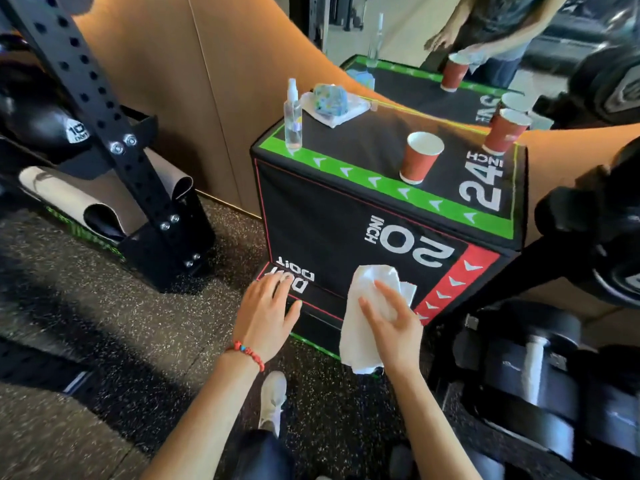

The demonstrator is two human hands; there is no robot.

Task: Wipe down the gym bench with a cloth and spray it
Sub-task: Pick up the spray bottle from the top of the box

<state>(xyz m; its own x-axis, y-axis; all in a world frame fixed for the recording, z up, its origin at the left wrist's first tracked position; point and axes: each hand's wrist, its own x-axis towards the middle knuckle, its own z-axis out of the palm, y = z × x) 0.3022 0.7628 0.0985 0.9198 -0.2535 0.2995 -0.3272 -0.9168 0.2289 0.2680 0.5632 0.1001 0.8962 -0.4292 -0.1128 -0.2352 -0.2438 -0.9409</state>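
Observation:
The gym bench here is a black padded box [332, 220] with green and red edge bands and "20 INCH" and "24 INCH" printed on it. A white cloth [367, 306] is pressed against the box's near face by my right hand [394, 323], fingers spread over it. My left hand [266, 306] rests flat with fingers apart on the lower left part of the same face and holds nothing. A clear spray bottle [293, 116] stands upright on the far left corner of the box top.
On the box top stand two red paper cups [419, 157] [504, 131] and a crumpled wipe pack on a white napkin [330, 102]. A black rack upright [104, 109] is at left, dumbbells [533, 362] at right. A mirror behind reflects the scene and a person.

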